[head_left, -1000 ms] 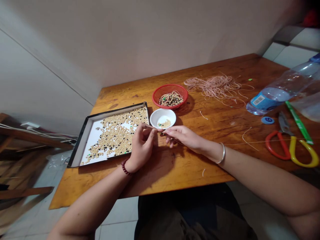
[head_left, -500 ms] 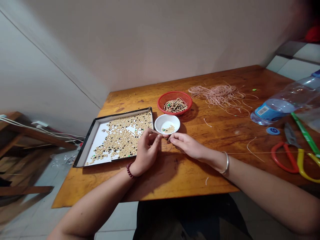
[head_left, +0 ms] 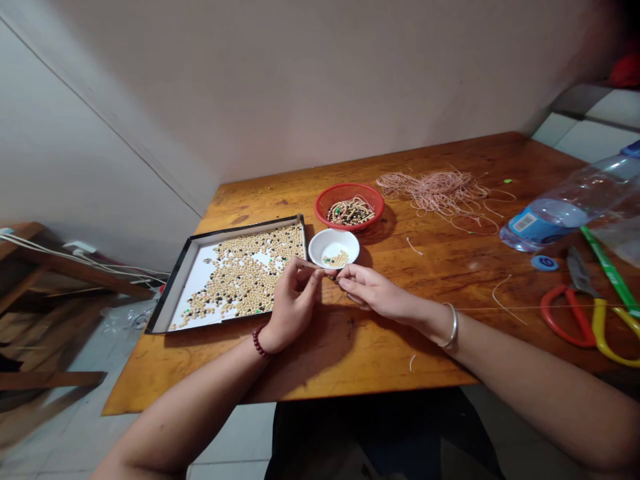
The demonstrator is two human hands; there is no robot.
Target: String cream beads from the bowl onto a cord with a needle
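My left hand [head_left: 296,297] is closed in a pinch, thumb against index finger, just in front of a small white bowl [head_left: 320,261]. Its fingertips meet those of my right hand [head_left: 373,288], which is pinched too. What lies between them is tiny and mostly hidden, perhaps beads. A thin string [head_left: 500,308] stretches rightward from behind my right wrist and seems to lead to those fingers. A few tan and green beads [head_left: 340,258] lie in the bowl. Left of the hands, a black-edged tray [head_left: 200,263] holds many tan, black and green beads [head_left: 245,287].
Behind the bowl stands a red basket [head_left: 325,219] of strung beads [head_left: 353,210]. A tangle of pink string [head_left: 440,190] lies farther right. Along the right side are a plastic bottle [head_left: 560,213], a blue cap [head_left: 545,263], scissors [head_left: 570,313] with red and yellow handles, and a green strip [head_left: 610,270].
Both hands stay pinched together at the same place. My right hand's fingers have shifted slightly; the whole view has moved only a little.
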